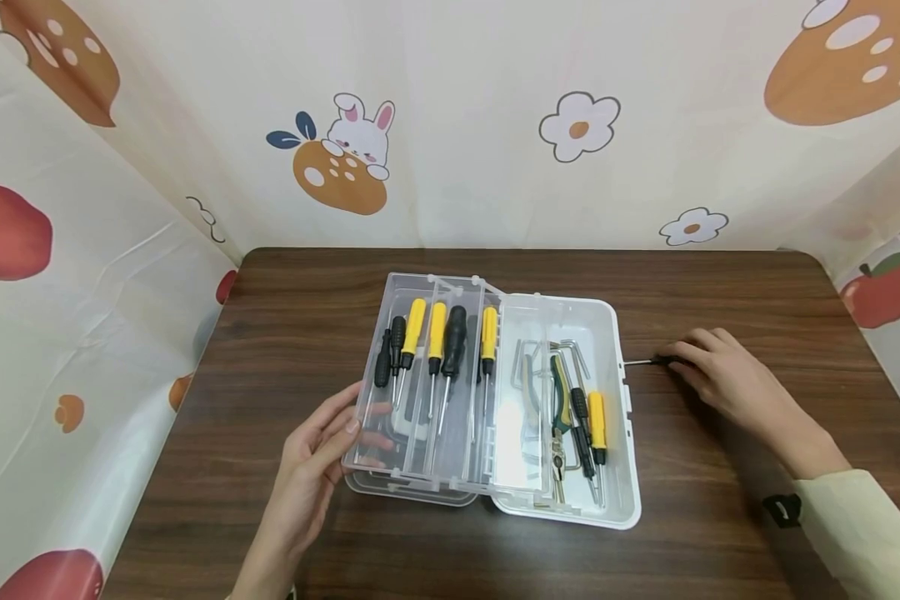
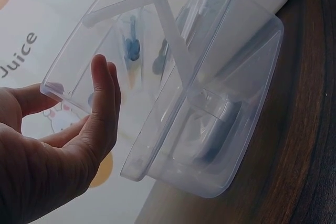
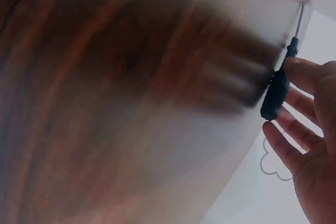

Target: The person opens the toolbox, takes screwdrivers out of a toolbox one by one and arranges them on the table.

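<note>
A two-part toolbox stands open on the table. My left hand (image 1: 311,471) grips the left edge of its raised clear tray (image 1: 392,293), thumb above and fingers underneath, showing through the plastic. Several screwdrivers with yellow or black handles lie in that tray, among them a thick black one (image 1: 455,329). The white base (image 1: 617,500) beside it holds green-and-yellow pliers (image 1: 561,392), hex keys and more screwdrivers, one yellow-handled (image 1: 597,417). Right of the base, my right hand (image 1: 727,387) pinches a black-handled screwdriver (image 3: 275,95), its shaft pointing left at the base's right wall.
Below the raised tray is the clear lid (image 1: 420,492), close to the dark wood table (image 1: 292,300). White swing arms (image 2: 173,40) link the tray to the lid. A patterned curtain (image 1: 480,167) hangs behind and at both sides of the table.
</note>
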The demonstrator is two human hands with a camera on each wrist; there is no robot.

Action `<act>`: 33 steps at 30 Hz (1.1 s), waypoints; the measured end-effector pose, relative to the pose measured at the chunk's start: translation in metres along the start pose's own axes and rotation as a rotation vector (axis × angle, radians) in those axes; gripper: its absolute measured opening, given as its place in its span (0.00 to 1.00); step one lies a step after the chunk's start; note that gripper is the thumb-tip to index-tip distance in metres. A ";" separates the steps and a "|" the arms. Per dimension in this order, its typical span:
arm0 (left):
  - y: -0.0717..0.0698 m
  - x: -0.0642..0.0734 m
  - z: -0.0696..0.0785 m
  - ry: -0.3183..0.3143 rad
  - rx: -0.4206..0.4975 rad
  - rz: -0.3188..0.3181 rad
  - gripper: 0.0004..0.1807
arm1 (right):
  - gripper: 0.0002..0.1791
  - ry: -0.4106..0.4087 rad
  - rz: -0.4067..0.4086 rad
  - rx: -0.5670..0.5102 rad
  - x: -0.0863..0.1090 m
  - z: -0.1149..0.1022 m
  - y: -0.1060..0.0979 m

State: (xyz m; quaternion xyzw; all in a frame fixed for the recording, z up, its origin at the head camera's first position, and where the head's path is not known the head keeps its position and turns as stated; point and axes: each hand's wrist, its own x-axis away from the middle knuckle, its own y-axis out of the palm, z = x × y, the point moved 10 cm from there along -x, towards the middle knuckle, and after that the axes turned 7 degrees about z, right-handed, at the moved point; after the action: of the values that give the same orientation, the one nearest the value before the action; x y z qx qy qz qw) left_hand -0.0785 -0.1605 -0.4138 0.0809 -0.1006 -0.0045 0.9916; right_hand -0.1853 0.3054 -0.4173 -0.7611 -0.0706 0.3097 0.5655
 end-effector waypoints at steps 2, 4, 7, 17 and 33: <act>0.000 0.000 -0.001 -0.001 -0.002 0.002 0.27 | 0.19 -0.001 0.016 -0.010 -0.002 -0.004 -0.005; -0.001 0.000 -0.001 0.000 -0.003 0.002 0.27 | 0.21 -0.014 0.046 -0.034 -0.006 -0.012 -0.014; -0.001 0.000 0.000 0.004 -0.002 0.003 0.26 | 0.10 -0.095 0.108 -0.112 -0.015 -0.037 -0.030; 0.000 0.000 0.000 0.010 0.016 0.005 0.26 | 0.17 -0.439 -0.033 -0.227 -0.028 -0.145 -0.036; 0.001 0.000 0.000 0.022 0.034 -0.003 0.26 | 0.14 -0.773 -0.403 -0.090 -0.015 -0.209 0.016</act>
State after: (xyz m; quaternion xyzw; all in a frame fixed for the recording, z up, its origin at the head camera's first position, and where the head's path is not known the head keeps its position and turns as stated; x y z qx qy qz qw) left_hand -0.0785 -0.1601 -0.4132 0.0979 -0.0895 -0.0037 0.9912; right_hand -0.0854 0.1221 -0.3905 -0.5840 -0.4375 0.4521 0.5130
